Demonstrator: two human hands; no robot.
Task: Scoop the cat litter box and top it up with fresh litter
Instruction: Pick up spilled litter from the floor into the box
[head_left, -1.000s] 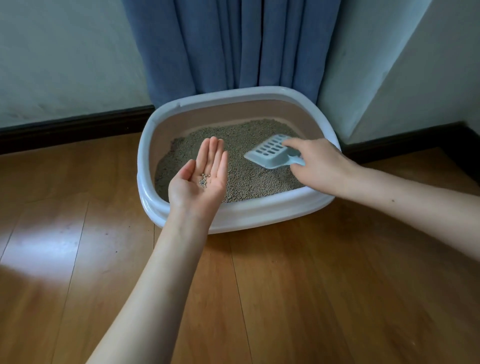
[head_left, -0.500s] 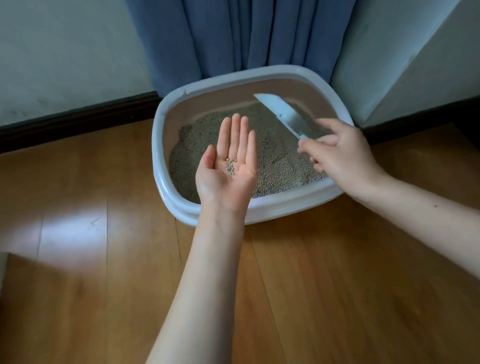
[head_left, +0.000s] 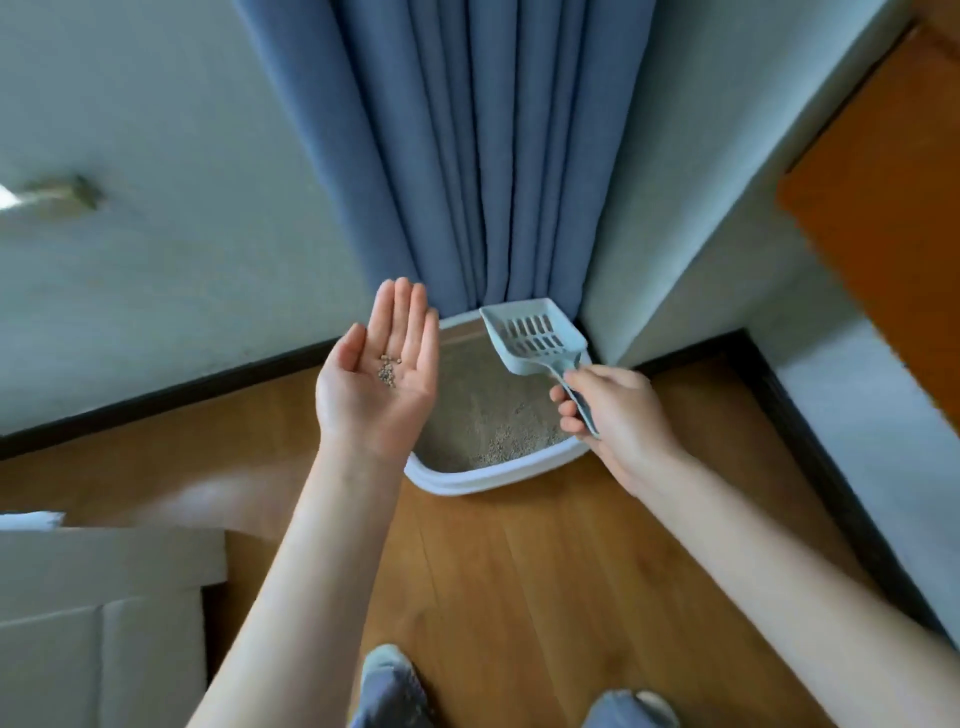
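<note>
At the frame center, the left hand (head_left: 382, 382) lies flat, palm up, carrying a few litter granules (head_left: 387, 370). The right hand (head_left: 615, 415) grips the slotted litter scoop (head_left: 535, 336) above the litter box (head_left: 493, 475).

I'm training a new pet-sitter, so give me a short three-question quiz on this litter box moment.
1. True or false: the scoop is buried in the litter.
2. What lies on the left hand? A) litter granules B) a cloth C) nothing
3. Fill in: the right hand grips the scoop by its ____.

Key:
1. False; it is held up above the litter box.
2. A; a few litter granules on the open palm.
3. Handle.
</note>
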